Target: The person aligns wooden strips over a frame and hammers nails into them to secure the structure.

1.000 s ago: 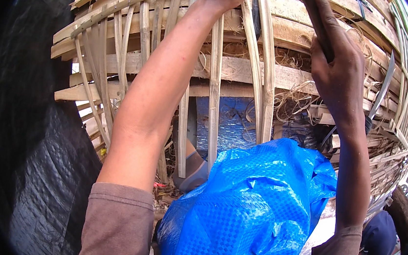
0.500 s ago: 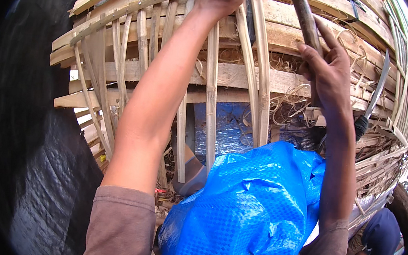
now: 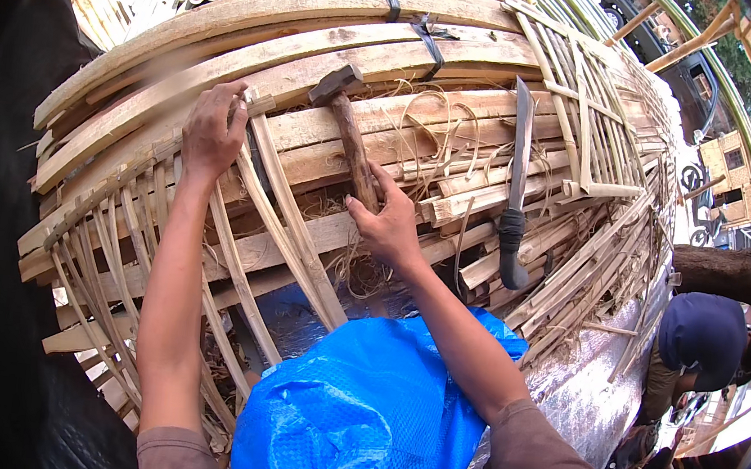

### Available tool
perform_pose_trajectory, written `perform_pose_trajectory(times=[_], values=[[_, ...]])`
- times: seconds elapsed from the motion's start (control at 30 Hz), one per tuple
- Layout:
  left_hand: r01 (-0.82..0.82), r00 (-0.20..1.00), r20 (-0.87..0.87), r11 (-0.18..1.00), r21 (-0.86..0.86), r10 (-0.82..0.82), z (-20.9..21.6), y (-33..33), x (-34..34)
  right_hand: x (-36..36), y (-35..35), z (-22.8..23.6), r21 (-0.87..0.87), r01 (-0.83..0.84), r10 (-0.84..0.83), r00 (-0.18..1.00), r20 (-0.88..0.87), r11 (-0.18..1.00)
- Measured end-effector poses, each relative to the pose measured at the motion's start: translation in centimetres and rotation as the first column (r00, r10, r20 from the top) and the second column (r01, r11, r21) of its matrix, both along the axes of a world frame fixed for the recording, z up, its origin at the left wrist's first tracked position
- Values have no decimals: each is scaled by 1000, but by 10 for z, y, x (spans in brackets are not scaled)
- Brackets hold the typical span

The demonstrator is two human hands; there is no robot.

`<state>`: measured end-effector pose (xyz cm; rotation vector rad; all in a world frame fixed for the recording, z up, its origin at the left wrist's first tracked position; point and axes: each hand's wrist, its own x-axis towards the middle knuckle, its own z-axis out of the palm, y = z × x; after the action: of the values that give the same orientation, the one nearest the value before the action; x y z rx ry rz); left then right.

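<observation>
My right hand (image 3: pixel 387 222) is closed round the wooden handle of a hammer (image 3: pixel 350 137); its dark metal head points away from me, over the planks. To the left, my left hand (image 3: pixel 214 128) has its fingers bent and pinched together at the end of a long batten (image 3: pixel 119 175). Anything between those fingertips is too small to make out. Several thin bamboo slats (image 3: pixel 291 217) are joined to the batten in a row and slant toward me. Under the batten and the hammer lie stacked wooden planks (image 3: pixel 320 62).
Right of the hammer, a machete (image 3: pixel 519 158) with a black-wrapped handle rests on split bamboo (image 3: pixel 552 279). Blue plastic sheeting (image 3: pixel 351 395) covers my lap. A person in a dark blue cap (image 3: pixel 703 334) is at the right. Black sheeting (image 3: pixel 36 383) hangs at the left.
The view has lifted and turned, bringing the hammer head and the far planks into sight. My right hand, holding the hammer, is now nearer my left hand, which stays at the batten.
</observation>
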<state>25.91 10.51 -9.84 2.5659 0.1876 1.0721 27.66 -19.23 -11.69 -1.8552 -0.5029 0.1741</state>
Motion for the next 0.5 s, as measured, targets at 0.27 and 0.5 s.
perform_pose_trajectory(times=[0.27,0.5], values=[[-14,999,-42,1000,-23,13,1,0,-4,-6,1,1,3,23,-23,1000,-4,1000],[-368,930,37,920,135,366,-14,8,-3,-9,2,11,-61,49,-54,994,-93,997]])
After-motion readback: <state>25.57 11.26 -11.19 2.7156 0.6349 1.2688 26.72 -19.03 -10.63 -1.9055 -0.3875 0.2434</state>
